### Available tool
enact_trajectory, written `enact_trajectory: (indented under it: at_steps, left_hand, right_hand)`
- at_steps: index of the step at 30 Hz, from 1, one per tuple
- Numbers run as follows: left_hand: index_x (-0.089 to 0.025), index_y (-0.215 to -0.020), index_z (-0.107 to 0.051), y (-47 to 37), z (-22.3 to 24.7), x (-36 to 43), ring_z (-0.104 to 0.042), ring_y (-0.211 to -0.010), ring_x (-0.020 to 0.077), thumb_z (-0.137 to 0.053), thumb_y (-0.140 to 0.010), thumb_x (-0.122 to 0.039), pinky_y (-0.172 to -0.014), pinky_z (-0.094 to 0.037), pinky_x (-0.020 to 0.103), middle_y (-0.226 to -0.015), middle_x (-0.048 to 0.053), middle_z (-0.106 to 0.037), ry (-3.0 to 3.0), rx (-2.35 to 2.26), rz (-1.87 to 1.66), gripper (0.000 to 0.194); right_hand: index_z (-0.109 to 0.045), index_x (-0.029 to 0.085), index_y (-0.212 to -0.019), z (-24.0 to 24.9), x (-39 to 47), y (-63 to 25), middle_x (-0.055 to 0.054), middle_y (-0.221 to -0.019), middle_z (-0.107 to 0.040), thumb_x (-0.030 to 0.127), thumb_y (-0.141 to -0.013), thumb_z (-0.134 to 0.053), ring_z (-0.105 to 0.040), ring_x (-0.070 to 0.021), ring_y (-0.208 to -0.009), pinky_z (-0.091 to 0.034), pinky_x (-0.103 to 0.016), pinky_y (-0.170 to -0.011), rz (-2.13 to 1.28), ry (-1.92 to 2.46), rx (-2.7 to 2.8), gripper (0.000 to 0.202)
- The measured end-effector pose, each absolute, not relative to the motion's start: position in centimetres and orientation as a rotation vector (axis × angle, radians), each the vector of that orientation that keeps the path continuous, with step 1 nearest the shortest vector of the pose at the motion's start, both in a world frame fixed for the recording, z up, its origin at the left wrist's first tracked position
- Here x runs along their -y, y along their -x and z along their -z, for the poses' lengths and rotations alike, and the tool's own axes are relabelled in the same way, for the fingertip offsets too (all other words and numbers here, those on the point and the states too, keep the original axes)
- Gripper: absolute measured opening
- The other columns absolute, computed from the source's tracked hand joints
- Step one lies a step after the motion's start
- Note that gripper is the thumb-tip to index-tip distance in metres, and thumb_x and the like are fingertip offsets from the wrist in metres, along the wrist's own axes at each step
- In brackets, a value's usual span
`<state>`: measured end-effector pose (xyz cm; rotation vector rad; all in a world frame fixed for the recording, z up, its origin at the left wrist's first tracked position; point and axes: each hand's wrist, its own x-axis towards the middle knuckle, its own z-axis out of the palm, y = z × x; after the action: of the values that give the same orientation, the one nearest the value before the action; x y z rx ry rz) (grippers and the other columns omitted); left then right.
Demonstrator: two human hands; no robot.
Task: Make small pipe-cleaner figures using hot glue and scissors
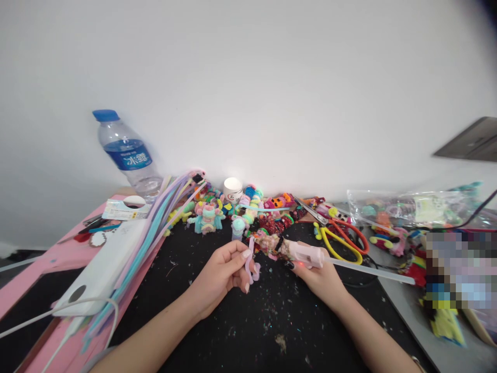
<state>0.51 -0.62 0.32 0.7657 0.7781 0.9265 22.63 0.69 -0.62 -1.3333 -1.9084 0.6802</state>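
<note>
In my left hand (227, 267) I pinch a bent lilac pipe cleaner (252, 267), which curls down past my fingertips. My right hand (320, 274) is wrapped round a pale pink hot glue gun (305, 254), its small red light lit. A long translucent glue stick (373, 270) sticks out of its back. The gun's crusted front end points left, close to the pipe cleaner; whether they touch I cannot tell. Just beyond my hands stands a small bottle with a pale blue-green top (238, 228).
Large scissors (344, 241) with yellow and orange handles lie behind my right hand. Pipe-cleaner figures (207, 217) crowd the wall. Pastel pipe cleaners (145, 246) lie across a white box (99, 269) at left, near a water bottle (128, 150). Scraps dot the black mat (248, 336).
</note>
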Motion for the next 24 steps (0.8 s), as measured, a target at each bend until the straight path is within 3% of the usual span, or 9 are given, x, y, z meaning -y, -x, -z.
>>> enact_trajectory:
  at_steps: [7,10,13,16,20,24]
  left_hand:
    - [-0.014,-0.072,-0.051,-0.5,-0.4,0.5,-0.048,-0.041,0.003,-0.054,-0.085,-0.03,-0.044,-0.039,0.014,-0.066,0.001,-0.06,-0.778,-0.765,-0.905,0.021]
    - [-0.014,-0.073,-0.052,-0.5,-0.5,0.6,-0.048,-0.041,0.0034,-0.053,-0.085,-0.03,-0.044,-0.038,0.014,-0.066,0.001,-0.061,-0.781,-0.762,-0.898,0.02]
    - [-0.014,-0.073,-0.052,-0.5,-0.5,0.5,-0.047,-0.043,0.0034,-0.053,-0.086,-0.03,-0.045,-0.039,0.015,-0.067,0.001,-0.061,-0.782,-0.764,-0.918,0.02]
    - [-0.014,-0.074,-0.052,-0.5,-0.4,0.5,-0.048,-0.044,0.0034,-0.053,-0.086,-0.028,-0.047,-0.04,0.015,-0.069,0.001,-0.061,-0.776,-0.781,-0.942,0.018]
    - [-0.015,-0.078,-0.054,-0.5,-0.2,0.5,-0.049,-0.046,0.0034,-0.056,-0.084,-0.027,-0.048,-0.04,0.015,-0.072,0.0,-0.061,-0.749,-0.787,-0.97,0.014]
    - [-0.014,-0.075,-0.055,-0.4,-0.1,0.5,-0.051,-0.048,0.004,-0.058,-0.083,-0.026,-0.05,-0.042,0.014,-0.059,-0.003,-0.057,-0.73,-0.778,-0.995,0.014]
  right_hand:
    - [-0.052,0.019,-0.06,-0.2,-0.6,-22.2,0.003,-0.052,-0.049,0.028,-0.074,-0.056,-0.044,-0.0116,-0.046,-0.037,-0.022,-0.044,-0.644,1.299,1.96,0.018]
    - [-0.058,0.018,-0.073,-0.6,-0.7,-22.1,0.002,-0.061,-0.058,0.024,-0.074,-0.056,-0.052,-0.0129,-0.053,-0.04,-0.022,-0.05,-0.583,1.37,1.949,0.006]
    - [-0.059,0.019,-0.096,-0.4,-1.1,-22.4,-0.004,-0.083,-0.066,0.024,-0.073,-0.057,-0.06,-0.019,-0.069,-0.045,-0.027,-0.061,-0.376,1.538,1.905,0.024]
    - [-0.054,0.017,-0.11,0.1,-1.6,-22.9,-0.009,-0.1,-0.065,0.026,-0.073,-0.057,-0.06,-0.0258,-0.085,-0.045,-0.034,-0.071,-0.127,1.651,1.916,0.038]
    - [-0.051,0.016,-0.116,0.5,-1.9,-22.9,-0.012,-0.105,-0.062,0.024,-0.072,-0.056,-0.053,-0.0312,-0.094,-0.042,-0.044,-0.08,0.093,1.736,1.976,0.045]
    - [-0.047,0.016,-0.122,-0.1,-1.4,-22.2,-0.014,-0.109,-0.056,0.026,-0.073,-0.054,-0.046,-0.0348,-0.099,-0.04,-0.049,-0.078,0.191,1.788,1.994,0.051]
